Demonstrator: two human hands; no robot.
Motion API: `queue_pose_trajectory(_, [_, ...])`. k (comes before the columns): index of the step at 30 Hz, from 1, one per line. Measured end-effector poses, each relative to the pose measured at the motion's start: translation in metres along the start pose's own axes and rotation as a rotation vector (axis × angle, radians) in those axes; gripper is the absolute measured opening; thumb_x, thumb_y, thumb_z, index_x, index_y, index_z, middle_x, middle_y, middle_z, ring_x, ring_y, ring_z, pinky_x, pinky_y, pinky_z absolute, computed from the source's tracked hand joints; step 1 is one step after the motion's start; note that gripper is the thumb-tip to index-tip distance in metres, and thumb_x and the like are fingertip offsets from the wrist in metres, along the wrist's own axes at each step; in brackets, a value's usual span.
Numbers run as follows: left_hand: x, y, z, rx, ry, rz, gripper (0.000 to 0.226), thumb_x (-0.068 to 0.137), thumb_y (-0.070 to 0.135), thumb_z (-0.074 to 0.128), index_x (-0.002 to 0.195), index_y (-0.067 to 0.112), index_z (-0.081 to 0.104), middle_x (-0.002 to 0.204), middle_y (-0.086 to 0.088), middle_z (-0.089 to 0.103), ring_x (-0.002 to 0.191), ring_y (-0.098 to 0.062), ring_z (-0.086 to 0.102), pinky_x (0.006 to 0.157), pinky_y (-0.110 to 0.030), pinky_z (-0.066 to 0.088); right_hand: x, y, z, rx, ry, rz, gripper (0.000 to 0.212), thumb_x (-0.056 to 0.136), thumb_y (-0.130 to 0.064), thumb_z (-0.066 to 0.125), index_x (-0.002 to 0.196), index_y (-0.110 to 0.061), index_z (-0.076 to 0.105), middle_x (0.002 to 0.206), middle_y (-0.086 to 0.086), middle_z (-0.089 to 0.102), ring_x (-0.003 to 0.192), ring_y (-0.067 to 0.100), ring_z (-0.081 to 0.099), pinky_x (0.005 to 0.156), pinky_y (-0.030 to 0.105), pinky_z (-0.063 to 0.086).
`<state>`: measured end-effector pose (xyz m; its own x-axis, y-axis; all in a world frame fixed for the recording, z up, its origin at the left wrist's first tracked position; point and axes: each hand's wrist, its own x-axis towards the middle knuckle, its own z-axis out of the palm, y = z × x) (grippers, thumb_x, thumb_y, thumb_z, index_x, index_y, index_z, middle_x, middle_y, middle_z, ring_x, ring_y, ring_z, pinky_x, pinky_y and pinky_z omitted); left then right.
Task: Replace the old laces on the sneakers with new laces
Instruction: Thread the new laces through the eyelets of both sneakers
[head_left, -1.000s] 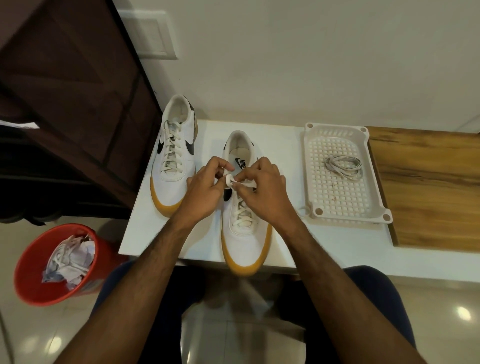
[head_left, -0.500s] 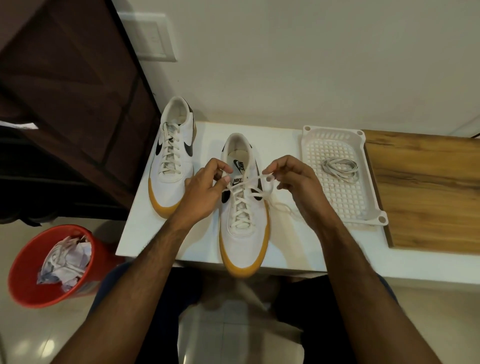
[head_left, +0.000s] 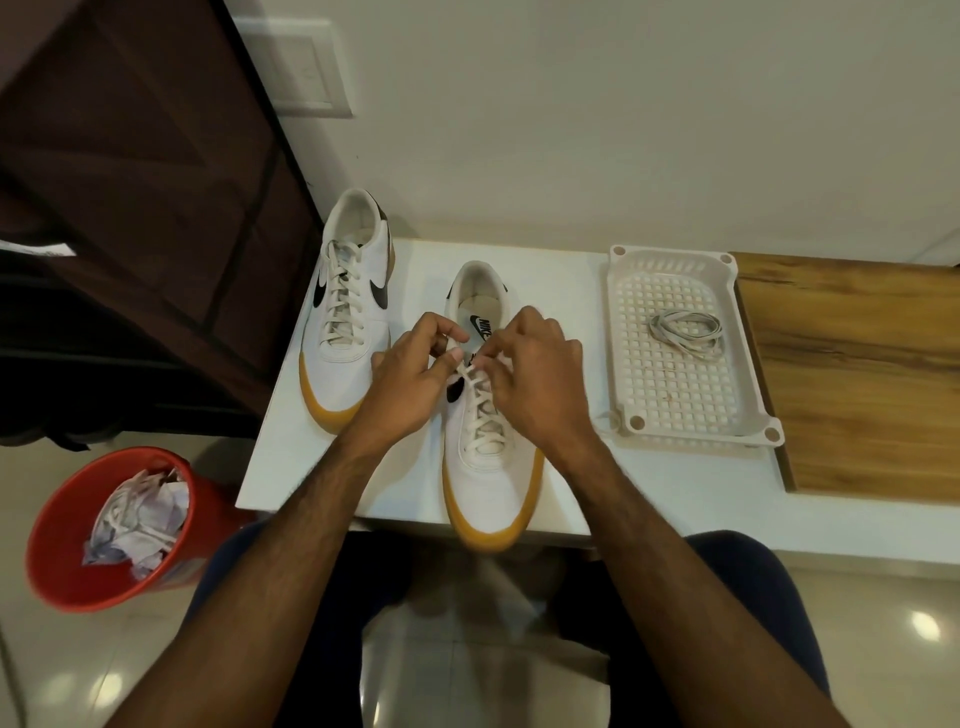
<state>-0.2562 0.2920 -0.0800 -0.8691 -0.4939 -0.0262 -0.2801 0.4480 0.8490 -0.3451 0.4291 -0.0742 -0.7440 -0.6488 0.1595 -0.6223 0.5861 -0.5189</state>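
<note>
Fingers, left hand (head_left: 410, 384): curled, pinching the lace (head_left: 480, 410) at the top eyelets.
Fingers, right hand (head_left: 540, 379): curled, pinching the same lace opposite the left.
Near sneaker (head_left: 491, 467): white, gum sole, toe over the tabletop's (head_left: 675, 499) near edge.
Second sneaker (head_left: 350, 312): fully laced, along the left edge.
Basket (head_left: 685, 431): white, perforated, right of the sneakers; holds a coiled lace bundle (head_left: 685, 332).
Red bin (head_left: 67, 561): on the floor, left; crumpled paper inside.
</note>
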Motion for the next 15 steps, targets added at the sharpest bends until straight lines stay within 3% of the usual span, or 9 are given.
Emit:
queue_pose_trajectory(2, [-0.001, 0.0, -0.001, 0.015, 0.002, -0.009, 0.017, 0.1, 0.029, 0.054, 0.099, 0.046, 0.053, 0.103, 0.004, 0.065, 0.104, -0.008, 0.057, 0.106, -0.045, 0.031, 0.004, 0.009, -0.014, 0.198, 0.089, 0.091, 0.007, 0.093, -0.029, 0.063, 0.088, -0.031, 0.067, 0.098, -0.01, 0.045, 0.096, 0.017, 0.056, 0.089, 0.049, 0.048])
queue_pose_trajectory(4, [-0.001, -0.001, -0.001, -0.018, -0.009, -0.017, 0.012, 0.097, 0.036, 0.053, 0.1, 0.048, 0.054, 0.099, 0.006, 0.063, 0.103, -0.009, 0.058, 0.108, -0.051, 0.035, 0.006, 0.023, -0.03, 0.414, 0.2, 0.242, 0.015, 0.089, -0.031, 0.057, 0.077, -0.04, 0.058, 0.097, -0.015, 0.044, 0.094, 0.012, 0.058, 0.092, 0.055, 0.049])
queue_pose_trajectory(6, [0.0, 0.0, -0.002, -0.028, -0.011, -0.018, 0.012, 0.093, 0.041, 0.05, 0.1, 0.049, 0.054, 0.095, 0.008, 0.061, 0.101, -0.008, 0.058, 0.106, -0.056, 0.039, 0.001, 0.031, -0.039, 0.471, 0.234, 0.321, 0.013, 0.085, -0.033, 0.055, 0.078, -0.043, 0.059, 0.101, -0.016, 0.046, 0.095, 0.011, 0.058, 0.096, 0.055, 0.047])
queue_pose_trajectory(10, [0.0, 0.0, 0.0, -0.032, -0.004, -0.014, 0.01, 0.093, 0.04, 0.051, 0.099, 0.048, 0.054, 0.093, 0.009, 0.061, 0.098, -0.005, 0.058, 0.106, -0.057, 0.038, -0.007, 0.023, -0.029, 0.283, 0.136, 0.135, 0.03, 0.085, -0.027, 0.062, 0.113, -0.037, 0.069, 0.115, -0.008, 0.048, 0.111, 0.016, 0.049, 0.095, 0.047, 0.042])
queue_pose_trajectory(12, [-0.001, 0.001, 0.0, -0.045, -0.002, -0.014, 0.01, 0.094, 0.039, 0.053, 0.101, 0.045, 0.056, 0.092, 0.011, 0.061, 0.098, -0.004, 0.058, 0.106, -0.056, 0.038, -0.003, 0.012, -0.02, 0.147, 0.06, 0.015, 0.027, 0.09, -0.028, 0.065, 0.114, -0.036, 0.072, 0.114, -0.007, 0.048, 0.11, 0.016, 0.042, 0.087, 0.036, 0.029])
queue_pose_trajectory(15, [-0.002, 0.001, 0.0, -0.036, 0.006, -0.005, 0.011, 0.097, 0.034, 0.055, 0.103, 0.043, 0.057, 0.095, 0.01, 0.063, 0.097, -0.002, 0.057, 0.105, -0.055, 0.038, -0.004, 0.0, -0.002, -0.074, -0.022, -0.049, 0.016, 0.095, -0.033, 0.066, 0.108, -0.032, 0.075, 0.113, -0.004, 0.05, 0.109, 0.02, 0.043, 0.083, 0.035, 0.022])
